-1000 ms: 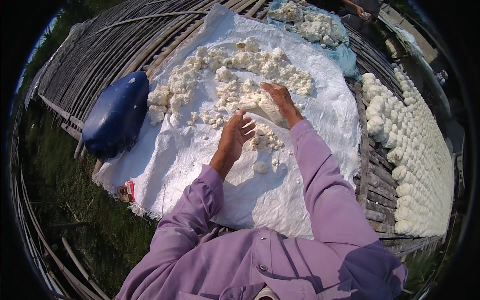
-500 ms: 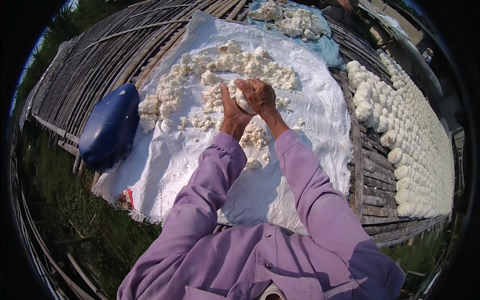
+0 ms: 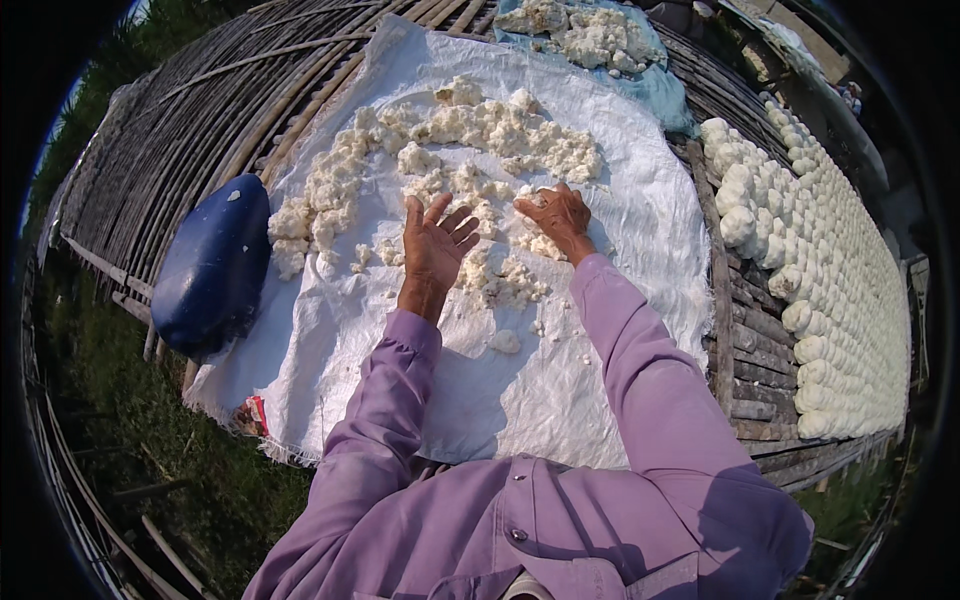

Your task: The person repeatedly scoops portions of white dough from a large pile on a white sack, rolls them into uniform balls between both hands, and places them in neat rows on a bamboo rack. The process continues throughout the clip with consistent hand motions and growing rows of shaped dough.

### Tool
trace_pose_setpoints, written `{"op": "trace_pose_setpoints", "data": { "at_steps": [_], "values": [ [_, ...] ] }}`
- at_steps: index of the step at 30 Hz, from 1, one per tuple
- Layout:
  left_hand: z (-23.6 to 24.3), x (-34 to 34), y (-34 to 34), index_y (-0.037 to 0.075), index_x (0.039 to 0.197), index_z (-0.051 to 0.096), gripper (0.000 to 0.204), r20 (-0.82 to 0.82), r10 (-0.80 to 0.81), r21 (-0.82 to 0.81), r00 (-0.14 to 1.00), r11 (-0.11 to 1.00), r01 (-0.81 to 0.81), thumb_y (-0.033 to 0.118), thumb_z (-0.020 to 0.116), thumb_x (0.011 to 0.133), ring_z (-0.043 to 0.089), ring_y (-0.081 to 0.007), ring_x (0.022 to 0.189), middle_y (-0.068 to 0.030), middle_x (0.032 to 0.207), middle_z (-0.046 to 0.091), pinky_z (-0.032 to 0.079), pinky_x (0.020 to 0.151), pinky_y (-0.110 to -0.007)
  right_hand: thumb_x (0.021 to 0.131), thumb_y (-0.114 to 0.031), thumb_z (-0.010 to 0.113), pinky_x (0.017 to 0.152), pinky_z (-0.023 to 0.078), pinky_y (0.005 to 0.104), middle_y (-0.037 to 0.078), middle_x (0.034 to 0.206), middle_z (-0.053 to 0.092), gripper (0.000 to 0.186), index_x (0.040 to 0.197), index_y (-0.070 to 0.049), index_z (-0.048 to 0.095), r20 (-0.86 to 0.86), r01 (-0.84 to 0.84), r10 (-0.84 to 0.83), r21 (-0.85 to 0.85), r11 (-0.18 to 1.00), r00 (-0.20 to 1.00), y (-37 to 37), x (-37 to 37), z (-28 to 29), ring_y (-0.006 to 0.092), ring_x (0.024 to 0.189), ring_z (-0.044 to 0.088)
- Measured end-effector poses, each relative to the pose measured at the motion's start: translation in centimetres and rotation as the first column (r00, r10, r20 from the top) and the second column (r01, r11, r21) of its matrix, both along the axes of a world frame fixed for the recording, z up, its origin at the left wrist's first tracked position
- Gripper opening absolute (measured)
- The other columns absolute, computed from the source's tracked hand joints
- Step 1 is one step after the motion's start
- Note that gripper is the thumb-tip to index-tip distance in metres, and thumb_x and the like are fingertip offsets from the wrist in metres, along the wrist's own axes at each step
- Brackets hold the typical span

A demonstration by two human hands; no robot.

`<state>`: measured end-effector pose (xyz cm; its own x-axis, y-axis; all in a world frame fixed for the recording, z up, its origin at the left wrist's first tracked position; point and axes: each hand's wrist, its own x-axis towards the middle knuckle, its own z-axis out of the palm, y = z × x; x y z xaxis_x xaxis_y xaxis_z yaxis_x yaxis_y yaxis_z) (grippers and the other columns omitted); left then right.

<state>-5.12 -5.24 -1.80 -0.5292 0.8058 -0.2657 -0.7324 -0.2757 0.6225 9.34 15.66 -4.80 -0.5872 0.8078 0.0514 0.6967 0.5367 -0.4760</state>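
My left hand [image 3: 434,245] is open, palm turned up and fingers spread, with nothing in it. It hovers just left of the middle crumbs. To its right, my right hand [image 3: 560,215] has its fingers curled round a lump of crumbly white dough [image 3: 531,194], mostly hidden by the fingers. Beneath and beyond both hands, loose clumps of the same dough [image 3: 480,127] lie in a wide arc on a white woven sheet [image 3: 640,260]. Smaller crumbs [image 3: 500,283] and one rounded piece [image 3: 505,342] sit nearer to me.
A dark blue rounded vessel [image 3: 212,265] stands at the sheet's left edge. Many pressed white balls [image 3: 830,270] are lined up on the slatted rack [image 3: 755,355] at right. A light blue sheet [image 3: 670,95] with more clumps is at the far side.
My hands were pressed together round a lump; now they are apart. The left has opened and moved left and nearer, while the right has shifted right with the lump.
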Motion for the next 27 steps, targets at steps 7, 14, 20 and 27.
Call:
{"op": "trace_pose_setpoints", "data": {
  "at_steps": [7, 14, 20, 27],
  "values": [
    [1.1, 4.0, 5.9, 0.012, 0.159, 0.029, 0.107, 0.057, -0.137, -0.006, 0.989, 0.990, 0.138, 0.086, 0.049, 0.084, 0.042, -0.0480, 0.137, -0.0322, 0.156, 0.031, 0.037, 0.110, -0.060, 0.083, -0.077, 0.064, 0.102, 0.047, 0.0530, 0.022, 0.148, 0.049, 0.098, 0.148, -0.006, 0.049, -0.624, -0.391, -0.409, -0.758, 0.522, 0.666, 3.1, -0.8, 6.4, 0.0333, 0.133, 0.050],
    [2.9, 3.4, 8.6, 0.013, 0.149, 0.043, 0.099, 0.105, -0.181, 0.346, 0.978, 0.928, 0.135, 0.083, 0.057, 0.081, 0.050, -0.0363, 0.134, -0.0156, 0.144, 0.053, 0.038, 0.108, -0.067, 0.102, -0.060, 0.048, 0.088, 0.054, 0.0368, 0.013, 0.109, 0.072, 0.061, 0.117, -0.005, 0.071, -0.640, -0.201, 0.121, -0.053, 0.978, 0.759, -4.1, -1.5, 15.8, 0.0223, 0.101, 0.068],
    [6.6, 4.8, 7.1, 0.012, 0.150, 0.041, 0.103, 0.097, -0.201, 0.362, 0.975, 0.919, 0.154, 0.084, 0.061, 0.078, 0.048, -0.0352, 0.135, -0.0165, 0.150, 0.046, 0.040, 0.110, -0.060, 0.103, -0.047, 0.055, 0.089, 0.054, 0.0354, 0.011, 0.110, 0.074, 0.043, 0.115, -0.009, 0.073, -0.635, -0.176, 0.222, 0.136, 0.975, 0.740, -5.7, -2.7, 12.5, 0.0221, 0.104, 0.069],
    [3.9, 8.2, 6.9, 0.010, 0.136, 0.054, 0.092, 0.204, -0.054, 0.323, 0.978, 0.946, -0.015, 0.083, 0.060, 0.080, 0.063, -0.0373, 0.113, -0.0131, 0.124, 0.063, 0.051, 0.099, -0.059, 0.104, -0.055, 0.047, 0.100, 0.049, 0.0397, 0.017, 0.124, 0.069, 0.057, 0.126, -0.006, 0.068, -0.570, -0.211, 0.109, -0.115, 0.971, 0.815, -7.5, 3.7, 13.1, 0.0348, 0.115, 0.066]
  ]
}}
